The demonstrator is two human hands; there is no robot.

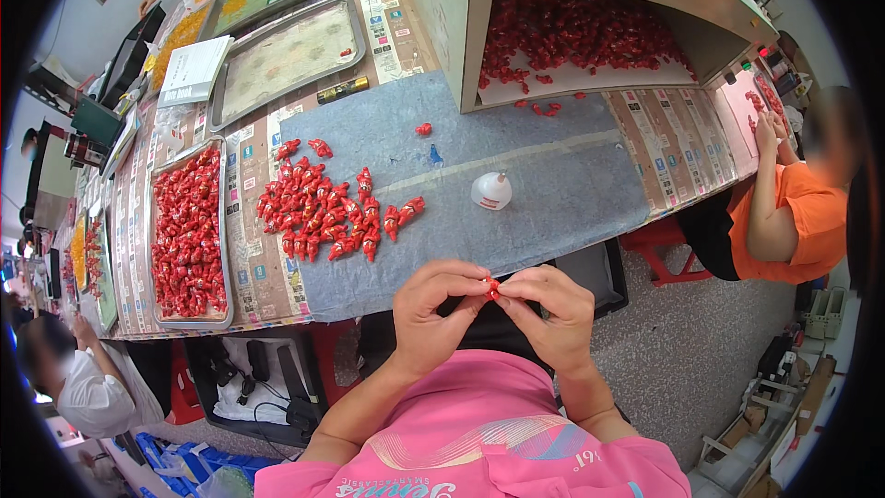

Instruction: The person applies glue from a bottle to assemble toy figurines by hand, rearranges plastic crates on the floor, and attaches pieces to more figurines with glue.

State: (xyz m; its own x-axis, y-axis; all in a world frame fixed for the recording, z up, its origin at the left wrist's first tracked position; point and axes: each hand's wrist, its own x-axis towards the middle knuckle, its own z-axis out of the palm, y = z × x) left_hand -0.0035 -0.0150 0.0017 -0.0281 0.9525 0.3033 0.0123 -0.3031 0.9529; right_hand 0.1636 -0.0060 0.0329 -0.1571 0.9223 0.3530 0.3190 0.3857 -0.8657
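Note:
Just past the table's front edge, my left hand (437, 312) and my right hand (550, 314) meet and pinch a small red figurine (492, 290) between thumbs and forefingers. My fingers cover much of it. Beyond them on the blue cloth (544, 171) stands a small white squeeze bottle (491, 191) with a pointed tip. Left of the bottle lies a loose pile of similar red figurines (318, 207), with one single piece (423, 129) apart from it, farther back.
A metal tray (225, 290) full of red pieces lies at the left. An open-fronted box (449, 28) holding many more stands at the back. Behind the pile are a shallow tray (304, 46), a notebook (194, 71) and a dark battery-like cylinder (342, 89). Other people sit left and right.

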